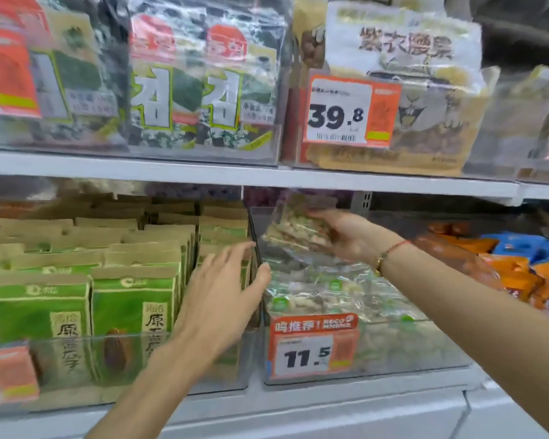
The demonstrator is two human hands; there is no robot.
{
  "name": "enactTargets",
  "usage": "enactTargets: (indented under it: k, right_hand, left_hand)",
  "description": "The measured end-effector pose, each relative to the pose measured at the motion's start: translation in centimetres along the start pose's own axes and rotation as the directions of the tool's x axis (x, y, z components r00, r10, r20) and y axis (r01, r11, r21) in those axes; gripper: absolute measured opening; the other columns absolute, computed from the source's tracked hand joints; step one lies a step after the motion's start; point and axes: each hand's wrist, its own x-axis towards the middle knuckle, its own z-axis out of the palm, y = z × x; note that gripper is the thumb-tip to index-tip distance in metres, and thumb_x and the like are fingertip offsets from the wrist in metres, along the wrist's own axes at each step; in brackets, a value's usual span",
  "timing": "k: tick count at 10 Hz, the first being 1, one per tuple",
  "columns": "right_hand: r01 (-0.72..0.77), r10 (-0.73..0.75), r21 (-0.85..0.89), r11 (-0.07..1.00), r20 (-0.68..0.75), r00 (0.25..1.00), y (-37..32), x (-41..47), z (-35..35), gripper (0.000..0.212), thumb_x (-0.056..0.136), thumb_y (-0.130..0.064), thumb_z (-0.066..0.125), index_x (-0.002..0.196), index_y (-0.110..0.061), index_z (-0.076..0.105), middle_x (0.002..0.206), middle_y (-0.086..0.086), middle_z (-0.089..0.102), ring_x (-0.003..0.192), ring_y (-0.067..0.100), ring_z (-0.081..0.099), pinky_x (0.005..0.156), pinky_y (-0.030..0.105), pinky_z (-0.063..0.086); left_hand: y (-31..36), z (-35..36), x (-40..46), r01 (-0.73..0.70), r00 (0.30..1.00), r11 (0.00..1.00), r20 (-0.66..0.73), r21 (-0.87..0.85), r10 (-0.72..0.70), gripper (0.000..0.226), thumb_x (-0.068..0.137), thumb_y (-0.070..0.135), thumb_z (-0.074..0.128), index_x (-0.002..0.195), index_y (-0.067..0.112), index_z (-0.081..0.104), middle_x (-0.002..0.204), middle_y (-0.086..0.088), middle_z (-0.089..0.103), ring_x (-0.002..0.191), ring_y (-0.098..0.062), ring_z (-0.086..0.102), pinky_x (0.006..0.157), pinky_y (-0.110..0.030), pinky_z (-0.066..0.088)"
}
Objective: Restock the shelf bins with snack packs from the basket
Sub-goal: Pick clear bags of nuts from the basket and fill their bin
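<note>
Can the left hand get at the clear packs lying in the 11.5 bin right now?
Probably yes: the left hand is open at the bin's left wall, and the packs lie uncovered below.

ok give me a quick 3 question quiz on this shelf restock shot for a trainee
1. True or false: the right hand holds a clear snack pack above the clear bin tagged 11.5.
2. Multiple choice: the left hand is
A. gripping a green pack
B. open, fingers spread, at the divider between two bins
C. holding the price tag
3. Fill in: the orange price tag on the upper shelf reads ____.

Key: 1 true; 2 B; 3 39.8
</note>
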Motion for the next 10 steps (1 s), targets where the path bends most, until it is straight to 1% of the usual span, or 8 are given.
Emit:
enactTargets:
  k: [1,2,3,4,5,7,8,10]
  right_hand:
    - [0.069,-0.072,-0.073,0.995,-0.039,0.997,0.7,3.2,1.3,0.017,0.090,-0.025,0.064,0.095,-0.009,0.067,0.078,0.004,0.074,0.068,0.012,0.069,0.064,0.026,0.058]
    - [0.260,-0.287,-0.191,0.947,-0.133,0.949,2.5,7.2,1.2,0.059,0.078,-0.030,0.077,0.128,-0.006,0.058,0.126,0.010,0.062,0.118,0.025,0.056,0.106,0.042,0.043]
    - [0.359,-0.415,-0.299,0.884,-0.152,0.897,2.8,6.1,2.4,0.058,0.090,-0.011,0.063,0.140,-0.001,0.037,0.135,0.010,0.049,0.121,0.019,0.047,0.093,0.014,0.041]
    - [0.306,-0.464,-0.643,0.702,-0.086,0.882,3.0,6.6,3.1,0.063,0.096,-0.036,0.052,0.145,-0.004,0.027,0.145,0.012,0.040,0.134,0.026,0.039,0.100,0.021,0.033]
    - [0.085,-0.253,-0.863,0.499,-0.051,0.966,3.1,6.3,4.1,0.087,0.092,-0.068,0.020,0.152,-0.011,-0.007,0.160,0.010,0.002,0.147,0.030,0.005,0.118,0.048,0.008]
    - [0.125,-0.245,-0.768,0.628,-0.043,0.969,1.7,6.4,2.7,0.068,0.098,-0.035,0.045,0.152,-0.020,0.007,0.160,0.001,0.001,0.146,0.026,0.008,0.117,0.042,0.009]
    - [0.129,-0.279,-0.802,0.583,-0.048,0.959,1.0,6.4,3.1,0.056,0.090,-0.022,0.061,0.140,-0.008,0.041,0.147,0.013,0.039,0.135,0.030,0.036,0.113,0.039,0.029]
    - [0.012,-0.396,-0.867,0.498,-0.214,0.893,1.4,6.8,2.5,0.077,0.070,-0.047,0.080,0.130,-0.008,0.053,0.131,0.012,0.057,0.120,0.028,0.055,0.100,0.040,0.047]
  left_hand:
    - [-0.5,0.2,0.2,-0.006,1.000,0.997,-0.010,-0.078,0.005,0.051,0.094,0.053,0.039,0.141,0.038,0.034,0.139,0.017,0.045,0.125,-0.004,0.038,0.102,-0.027,0.032]
    - [-0.9,0.4,0.4,-0.009,1.000,0.988,-0.019,-0.152,0.006,0.048,0.092,0.053,0.043,0.138,0.040,0.037,0.113,0.026,0.045,0.117,-0.001,0.041,0.090,-0.023,0.034]
    - [-0.9,0.7,0.6,-0.002,1.000,0.987,-0.019,-0.159,-0.001,0.045,0.090,0.053,0.042,0.134,0.041,0.039,0.092,0.034,0.037,0.112,-0.002,0.044,0.086,-0.025,0.037]
    - [-0.9,1.0,0.6,0.002,0.999,0.989,-0.046,-0.150,-0.009,0.044,0.090,0.053,0.042,0.132,0.042,0.040,0.099,0.030,0.042,0.111,-0.003,0.046,0.087,-0.028,0.042]
    - [-0.8,1.2,0.5,-0.004,0.998,0.994,-0.068,-0.108,-0.004,0.043,0.090,0.055,0.040,0.131,0.043,0.037,0.101,0.028,0.039,0.111,-0.003,0.047,0.084,-0.030,0.045]
    - [-1.0,1.3,0.5,-0.008,0.998,0.994,-0.063,-0.105,0.002,0.044,0.088,0.057,0.038,0.131,0.045,0.036,0.103,0.029,0.040,0.111,-0.001,0.047,0.081,-0.028,0.042]
    - [-0.8,1.1,0.3,0.000,0.998,0.993,-0.055,-0.114,-0.007,0.044,0.089,0.057,0.037,0.131,0.044,0.037,0.109,0.027,0.046,0.111,-0.001,0.046,0.082,-0.029,0.042]
    - [-0.6,0.9,0.2,0.003,0.999,0.992,-0.048,-0.130,-0.009,0.041,0.090,0.054,0.037,0.129,0.043,0.038,0.114,0.025,0.050,0.112,-0.002,0.044,0.085,-0.034,0.045]
